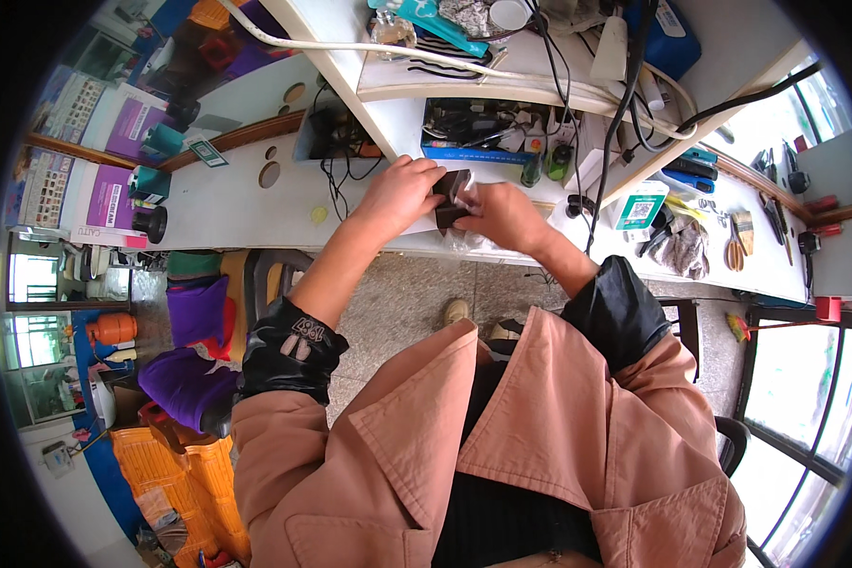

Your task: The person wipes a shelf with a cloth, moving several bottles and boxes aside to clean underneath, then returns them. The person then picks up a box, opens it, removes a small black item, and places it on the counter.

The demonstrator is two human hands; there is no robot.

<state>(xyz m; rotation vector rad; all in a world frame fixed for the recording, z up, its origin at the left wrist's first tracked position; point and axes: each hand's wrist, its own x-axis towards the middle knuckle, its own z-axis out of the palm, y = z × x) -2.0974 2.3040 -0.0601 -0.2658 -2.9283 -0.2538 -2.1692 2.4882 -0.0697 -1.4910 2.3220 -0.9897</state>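
Over the front edge of the white counter (227, 220), my left hand (402, 190) grips a small dark brown box (457, 182) by its left side. My right hand (505, 217) is at the box's right side, its fingers closed on crinkled clear plastic film (466, 197). More of this film (463, 243) hangs below the box. The fingers hide part of the box, and I cannot tell whether it is open. Behind my hands, a blue-edged tray (477, 154) holds cables and small items under a shelf.
Black cables (621, 106) hang down to the right of my hands. Farther right lie scissors (735, 245), a crumpled cloth (684, 248) and a stand with a printed code (639, 211). A grey bin (312, 145) with cords sits left. Chairs (184, 387) stand at the lower left.
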